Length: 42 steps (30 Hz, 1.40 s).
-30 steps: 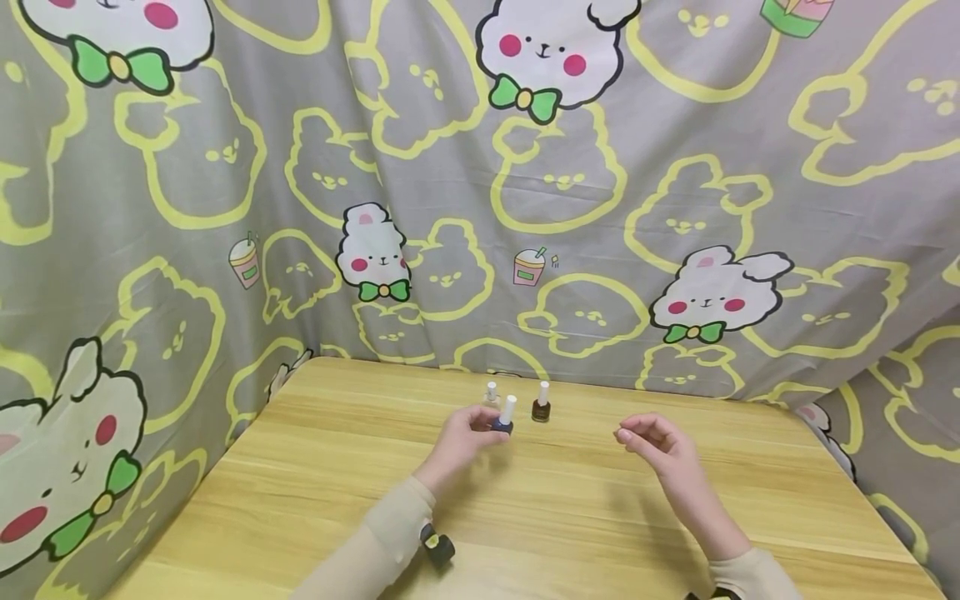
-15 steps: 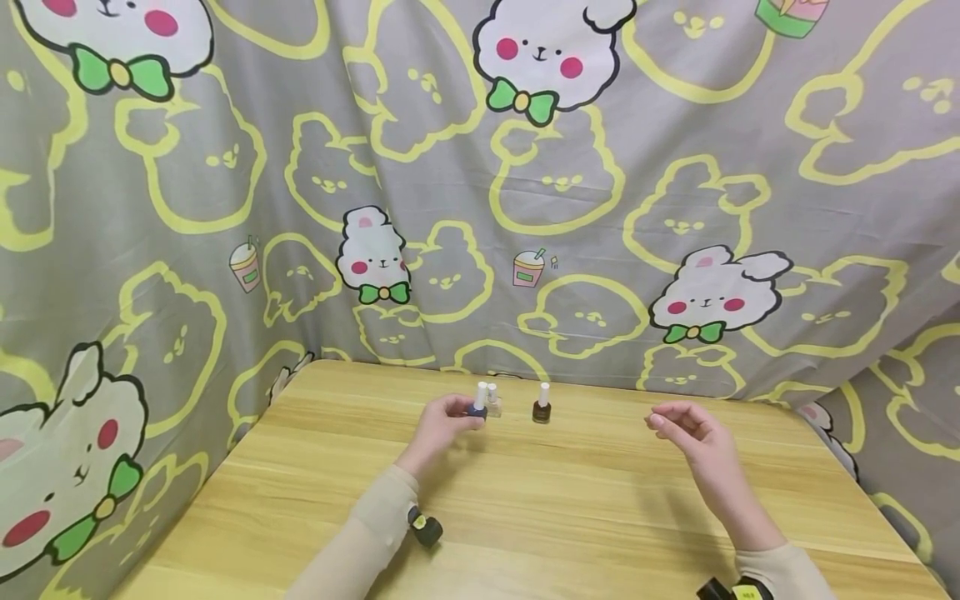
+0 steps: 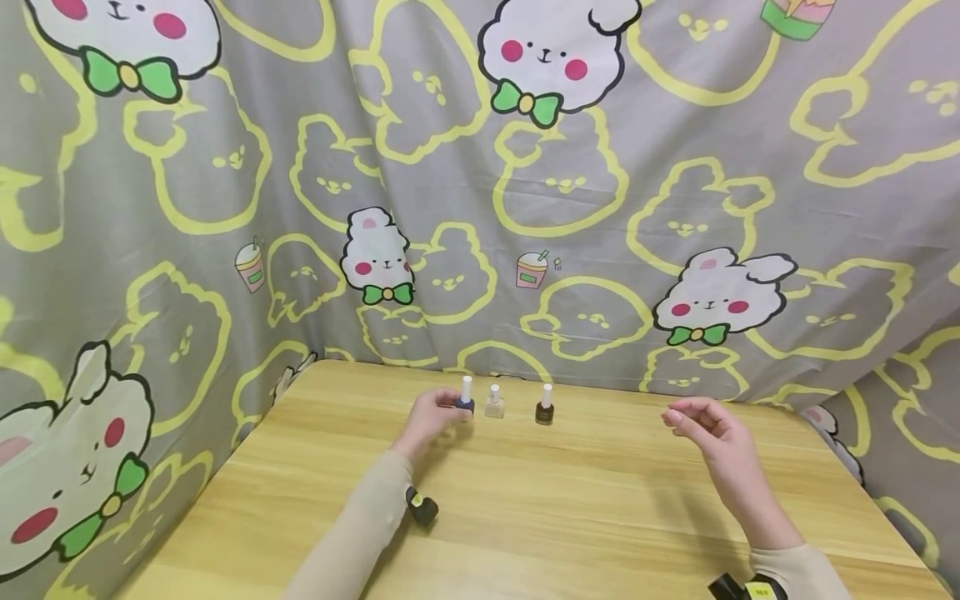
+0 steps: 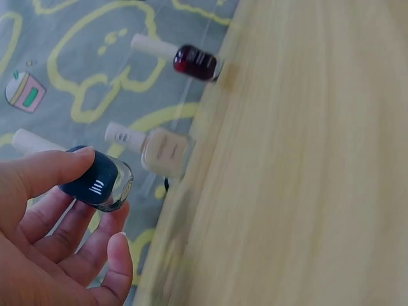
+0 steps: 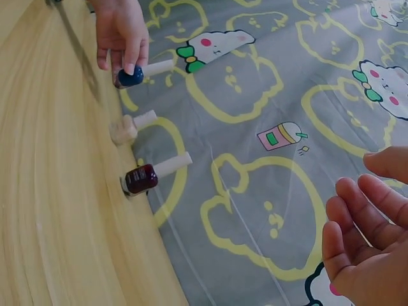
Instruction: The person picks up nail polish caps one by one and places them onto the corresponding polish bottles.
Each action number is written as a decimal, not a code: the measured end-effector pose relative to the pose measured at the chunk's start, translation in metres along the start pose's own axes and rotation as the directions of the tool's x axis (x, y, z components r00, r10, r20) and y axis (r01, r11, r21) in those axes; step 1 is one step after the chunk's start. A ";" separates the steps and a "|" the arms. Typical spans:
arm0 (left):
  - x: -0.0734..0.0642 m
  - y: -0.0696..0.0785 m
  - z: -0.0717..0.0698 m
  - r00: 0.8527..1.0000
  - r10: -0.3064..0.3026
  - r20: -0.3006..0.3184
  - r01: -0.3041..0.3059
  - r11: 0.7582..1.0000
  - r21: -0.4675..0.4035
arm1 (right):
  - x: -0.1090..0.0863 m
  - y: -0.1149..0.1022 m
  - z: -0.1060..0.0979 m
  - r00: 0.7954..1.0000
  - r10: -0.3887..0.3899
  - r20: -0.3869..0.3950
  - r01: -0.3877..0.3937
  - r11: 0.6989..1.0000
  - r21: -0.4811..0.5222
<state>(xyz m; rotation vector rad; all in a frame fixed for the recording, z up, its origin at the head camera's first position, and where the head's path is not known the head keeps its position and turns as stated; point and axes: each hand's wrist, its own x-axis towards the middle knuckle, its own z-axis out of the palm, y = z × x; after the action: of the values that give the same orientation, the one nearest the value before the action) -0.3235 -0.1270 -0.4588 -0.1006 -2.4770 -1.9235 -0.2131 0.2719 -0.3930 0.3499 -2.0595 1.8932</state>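
Between its thumb and fingers my left hand (image 3: 429, 421) pinches a dark blue nail polish bottle (image 4: 95, 182) with a white cap, near the back of the table. Just right of it a pale, nearly clear nail polish bottle (image 3: 494, 403) stands upright, apart from the held one. Farther right is a dark red nail polish bottle (image 3: 544, 408), also upright with a white cap. My right hand (image 3: 712, 433) hovers above the table at the right, fingers loosely bent, holding nothing. In the right wrist view all three bottles appear in a row.
The wooden table (image 3: 525, 517) reaches back to a grey curtain (image 3: 450, 183) with yellow outlines and rabbit faces. That cloth hangs along the back and both sides. A black wrist camera (image 3: 422, 507) is strapped at the left sleeve.
My left hand has carried the blue nail polish bottle leftward, from in front of the pale bottle to its left side. My right hand has drifted right, away from the bottles.
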 end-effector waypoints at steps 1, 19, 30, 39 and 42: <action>0.003 0.000 -0.001 1.000 -0.005 0.001 0.005 1.000 0.010 | 0.000 0.000 -0.001 1.000 0.000 0.000 0.000 1.000 -0.003; 0.039 -0.010 -0.017 0.997 -0.046 0.058 0.035 0.983 0.180 | -0.007 0.018 0.005 0.998 -0.041 0.049 0.060 0.861 -0.505; 0.048 -0.011 -0.018 0.997 -0.050 0.061 0.036 0.978 0.205 | -0.005 0.026 0.017 0.986 -0.130 0.101 0.164 0.720 -0.674; 0.051 -0.012 -0.025 0.994 -0.043 0.103 0.017 0.971 0.238 | -0.008 0.026 0.020 0.993 -0.096 0.071 0.118 0.724 -0.680; 0.051 -0.013 -0.028 0.993 -0.050 0.108 0.022 0.969 0.245 | -0.011 0.028 0.020 0.995 -0.091 0.045 0.097 0.734 -0.672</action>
<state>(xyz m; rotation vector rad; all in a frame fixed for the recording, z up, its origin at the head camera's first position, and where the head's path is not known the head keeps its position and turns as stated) -0.3757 -0.1546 -0.4624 -0.1687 -2.7850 -1.6517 -0.2152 0.2543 -0.4246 0.2640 -2.4989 0.9608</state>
